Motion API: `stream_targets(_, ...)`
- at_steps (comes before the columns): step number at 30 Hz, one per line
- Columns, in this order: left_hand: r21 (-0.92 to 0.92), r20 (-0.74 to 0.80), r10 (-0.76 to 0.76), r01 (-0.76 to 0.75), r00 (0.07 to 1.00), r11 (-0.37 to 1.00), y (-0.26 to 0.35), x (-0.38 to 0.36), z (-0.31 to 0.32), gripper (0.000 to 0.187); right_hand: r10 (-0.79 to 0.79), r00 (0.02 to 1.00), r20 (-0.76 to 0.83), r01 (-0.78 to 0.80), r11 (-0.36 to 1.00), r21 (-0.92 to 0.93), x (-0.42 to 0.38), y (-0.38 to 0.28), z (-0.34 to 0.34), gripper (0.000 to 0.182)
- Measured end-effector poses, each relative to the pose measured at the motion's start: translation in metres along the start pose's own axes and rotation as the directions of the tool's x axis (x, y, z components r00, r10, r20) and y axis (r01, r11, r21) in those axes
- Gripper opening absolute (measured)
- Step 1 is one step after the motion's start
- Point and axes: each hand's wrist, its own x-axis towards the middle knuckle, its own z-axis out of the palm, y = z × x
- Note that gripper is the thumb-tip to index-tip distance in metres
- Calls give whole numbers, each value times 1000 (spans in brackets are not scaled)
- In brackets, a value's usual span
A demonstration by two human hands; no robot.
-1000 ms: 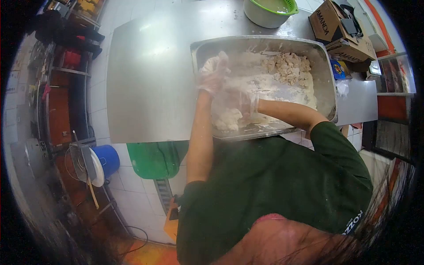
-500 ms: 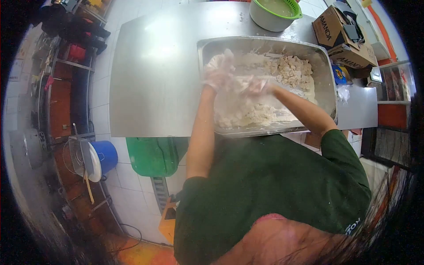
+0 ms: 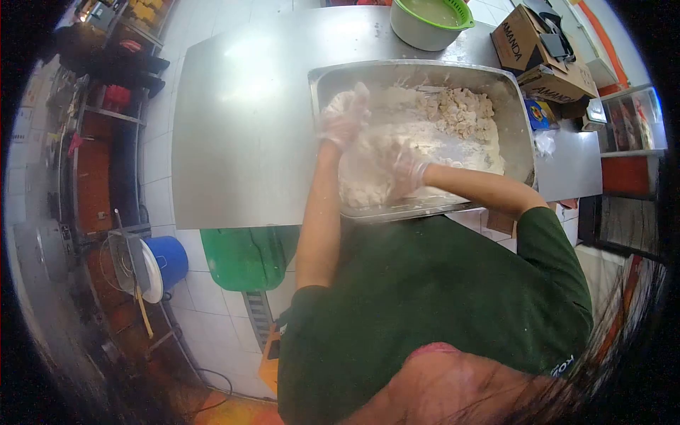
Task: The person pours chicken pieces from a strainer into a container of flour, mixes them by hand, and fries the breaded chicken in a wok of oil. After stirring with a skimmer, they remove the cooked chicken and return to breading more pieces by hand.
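A large rectangular metal pan (image 3: 418,65) holds white flour (image 3: 453,145) and a heap of pale, flour-coated pieces (image 3: 460,113) at its far right. At the pan's left end is my left hand (image 3: 345,119), in a clear plastic glove white with flour. Its fingers look apart and point away from me, with nothing plainly held. My right hand (image 3: 407,171), gloved too, is low in the near-left part of the pan among floury pieces (image 3: 365,191). Motion and flour dust blur its fingers, so whether it grips any piece is hidden.
The pan rests on a steel table (image 3: 237,142). Behind it stands a tub with a green strainer (image 3: 432,25). Cardboard boxes (image 3: 542,57) are at the far right. Below the table's front edge is a green bin (image 3: 244,258), with a blue bucket (image 3: 166,258) to the left.
My right hand has moved down and slightly left, toward the near side of the pan. My left hand stays near the pan's left end. More of the pan's floury middle shows.
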Motion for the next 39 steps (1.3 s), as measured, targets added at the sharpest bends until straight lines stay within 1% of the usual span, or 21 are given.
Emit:
stream_targets(3,57,-6,-2,2,1000,998,-14,9,-3,57,-138,990,18,140,981,-134,25,-2,41,96)
stream_targets(5,108,-2,-7,7,1000,994,-11,7,-4,58,-289,909,-301,232,950,-210,39,20,87,84)
stream_targets(6,125,13,-36,34,999,992,-2,3,-4,57,-291,908,-301,233,949,-215,62,35,129,84)
stream_targets(7,142,25,-65,60,998,988,3,0,-5,57,-251,892,-377,432,722,541,93,51,177,76)
stream_targets(8,139,20,-59,55,998,989,3,2,-5,57,-170,901,-400,406,-1,914,109,59,200,68)
stream_targets(9,116,11,-52,51,999,992,-3,4,-5,57,-171,900,-401,407,-2,914,84,67,160,68)
stream_targets(10,93,1,-43,42,999,995,-6,5,-5,57,-239,944,-227,329,671,665,76,51,104,62)
stream_targets(11,91,-5,-39,39,999,995,-8,5,-5,57,-167,985,-54,169,985,32,56,45,50,56)
stream_targets(12,82,-8,3,-2,1000,997,-9,5,-4,55,-173,984,-52,174,984,23,48,46,28,56)
stream_targets(15,72,-14,7,-6,1000,997,-8,4,-4,53,-155,930,-333,273,897,346,28,49,-20,55)
stream_targets(16,80,-12,-26,27,1000,996,-7,5,-4,52,-31,1000,-3,27,828,561,24,55,-40,55)
stream_targets(17,80,-8,-25,26,1000,996,-7,6,-5,52,31,938,344,-266,700,663,25,63,-51,55)
stream_targets(18,129,-21,34,-31,999,991,-8,8,-5,52,23,997,78,-65,810,583,52,93,7,52)
stream_targets(19,179,-32,92,-85,995,980,-9,9,-5,54,26,997,78,-67,809,584,49,91,3,52)
stream_targets(21,107,-23,78,-75,997,991,-12,10,-2,53,104,982,-156,-6,847,532,42,89,-6,47)
stream_targets(23,29,-21,67,-66,998,997,1,2,-3,52,104,988,-118,-19,822,569,36,94,-15,44)
stream_targets(25,152,10,-32,30,999,988,15,-7,-7,54,100,992,-79,-32,796,604,33,96,-23,40)
stream_targets(27,87,9,-8,7,1000,996,5,-3,-5,53,144,989,35,-98,462,882,29,95,-26,38)
stream_targets(34,1,-6,-21,21,1000,1000,5,-3,-2,49,217,951,-219,-44,799,599,59,105,10,43)
stream_targets(36,-6,-11,31,-31,999,1000,-9,6,-2,48,258,965,37,-257,918,303,44,66,-30,48)
stream_targets(39,5,-6,32,-32,999,999,2,-1,-2,47,71,989,130,-81,994,76,49,37,-43,55)
